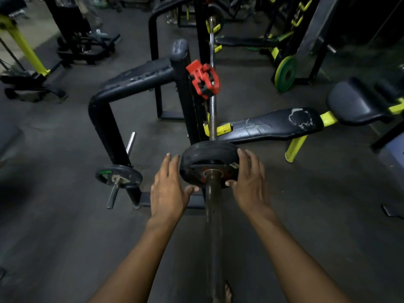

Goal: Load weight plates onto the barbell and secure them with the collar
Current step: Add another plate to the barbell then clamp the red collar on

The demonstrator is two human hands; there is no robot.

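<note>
The barbell (213,226) runs away from me, its sleeve end nearest. Black weight plates (207,156) sit stacked on the sleeve. My left hand (168,186) lies against the stack's left rim, fingers nearly straight, thumb under the lower edge. My right hand (249,180) holds the right rim, fingers over the edge and thumb on the plate face. A red collar (204,78) sits farther along the bar, beyond the plates, beside the rack upright.
A black rack frame (135,82) stands left of the bar, with a small plate (119,176) on a storage peg. A worn black bench (269,125) with yellow legs lies to the right. A green plate (285,74) leans at the back right.
</note>
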